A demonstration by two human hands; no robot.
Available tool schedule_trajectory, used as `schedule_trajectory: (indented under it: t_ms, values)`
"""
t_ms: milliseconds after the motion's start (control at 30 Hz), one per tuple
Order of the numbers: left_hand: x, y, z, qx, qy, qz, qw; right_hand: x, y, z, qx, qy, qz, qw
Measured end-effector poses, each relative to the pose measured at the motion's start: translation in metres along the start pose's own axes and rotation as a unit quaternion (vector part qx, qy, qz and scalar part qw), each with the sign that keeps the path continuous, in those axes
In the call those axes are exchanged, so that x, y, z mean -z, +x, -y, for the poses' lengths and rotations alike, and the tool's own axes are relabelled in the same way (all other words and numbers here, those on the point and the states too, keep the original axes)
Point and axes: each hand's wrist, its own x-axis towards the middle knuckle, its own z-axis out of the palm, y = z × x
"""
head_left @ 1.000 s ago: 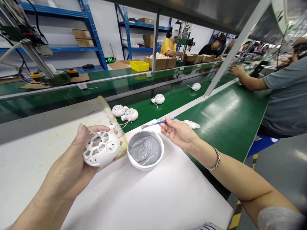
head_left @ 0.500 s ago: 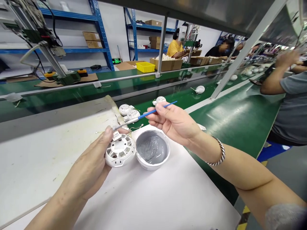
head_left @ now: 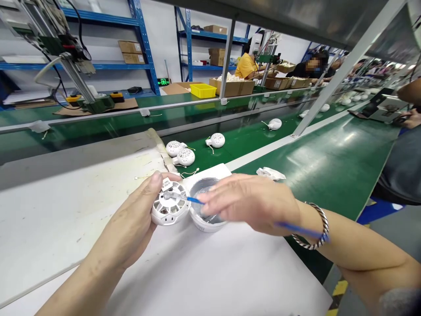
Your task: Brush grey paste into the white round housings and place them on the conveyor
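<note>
Left hand: the left hand [head_left: 140,219] is wrapped round a white housing [head_left: 171,215], thumb at its upper edge and fingers behind it, gripping it firmly.
White housing: held just left of the tub, raised above the tabletop, its slotted, spoked face turned up towards the camera; a small white block sits at its upper edge, beside the thumb.
Right hand: the right hand [head_left: 253,202] is closed on a brush [head_left: 194,200], back of the hand upward, and partly blurred; a twisted bracelet [head_left: 324,226] circles the wrist.
Brush: blue-handled, lying nearly level, with its grey-coated tip at the middle of the housing's face; the rear of the handle shows as a blurred streak below the right wrist.
Tub: a round white tub [head_left: 208,228] stands beneath the right hand, which hides much of its opening; grey paste [head_left: 213,218] shows inside.
White sheet: a white sheet [head_left: 204,272] covers the near tabletop under the tub, with a pale board [head_left: 72,188] to the left.
Green belt: on the green belt [head_left: 237,151] behind lie a pair of touching white units [head_left: 184,157], a single unit [head_left: 217,140] and another one [head_left: 275,124] farther off, wires trailing.
Green tabletop: a crumpled white piece [head_left: 270,174] lies on the green tabletop [head_left: 335,149] at the right.
Across the belt: a yellow bin [head_left: 203,91] stands near a filled cardboard box [head_left: 241,87]; a person in yellow [head_left: 246,66] sits beyond.
</note>
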Motion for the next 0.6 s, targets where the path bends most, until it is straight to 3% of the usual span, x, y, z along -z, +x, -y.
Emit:
schedule_trajectory:
  t_ms: [100,233,300,333,433,500,600]
  values:
    - [0.0,0.0,-0.001,-0.002,0.005,0.0,1.0,0.01,0.005,0.013,0.023,-0.113,0.093,0.989]
    - [0.0,-0.001,-0.002,-0.001,0.003,0.004,1.0,0.016,0.008,0.019,0.017,-0.129,0.08,0.988]
    - [0.001,-0.002,-0.002,0.002,0.0,0.012,1.0,0.014,0.006,0.015,-0.017,-0.073,0.0,0.997]
    - [0.001,-0.002,-0.002,0.006,-0.002,0.019,1.0,0.011,0.005,0.011,-0.048,-0.029,-0.081,0.995]
    - [0.002,-0.004,-0.002,0.029,-0.02,0.039,0.999,0.002,0.005,-0.001,-0.171,0.112,-0.274,0.94]
    - [0.002,-0.005,-0.001,0.048,-0.036,0.051,0.997,-0.004,0.007,-0.007,-0.232,0.199,-0.3,0.904]
    - [0.003,-0.008,-0.001,0.074,-0.063,0.071,0.993,-0.006,0.011,-0.012,-0.271,0.288,-0.303,0.867]
